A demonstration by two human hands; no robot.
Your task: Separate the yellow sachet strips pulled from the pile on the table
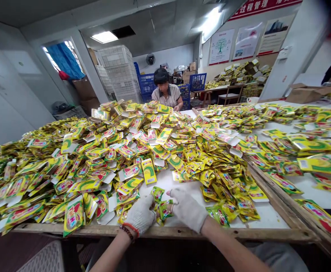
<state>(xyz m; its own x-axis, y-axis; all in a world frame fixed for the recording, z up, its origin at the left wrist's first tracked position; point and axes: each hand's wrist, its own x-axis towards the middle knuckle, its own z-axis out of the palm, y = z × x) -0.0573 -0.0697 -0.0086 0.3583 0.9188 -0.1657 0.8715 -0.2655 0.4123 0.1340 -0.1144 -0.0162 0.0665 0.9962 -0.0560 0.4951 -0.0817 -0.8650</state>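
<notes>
My left hand [142, 216], in a white knit glove with an orange cuff, is at the table's front edge. Its fingers are curled and closed beside a small green-and-yellow sachet [165, 210]; what they hold, if anything, is hidden. From the other side reaches my right hand [190, 210], also gloved, with bare fingertips showing. Its fingers are apart, and one tip touches that sachet. A second sachet [157, 193] lies just beyond on the white tabletop [169, 184]. Close by, a yellow flat box [148, 172] leans on the pile.
A large heap of printed yellow boxes [97, 151] covers the left and middle. Loose sachets [224, 170] are piled to the right. Wooden edging [239, 233] borders the table, with a wooden divider [270, 185] at right. Another person [169, 94] sits opposite.
</notes>
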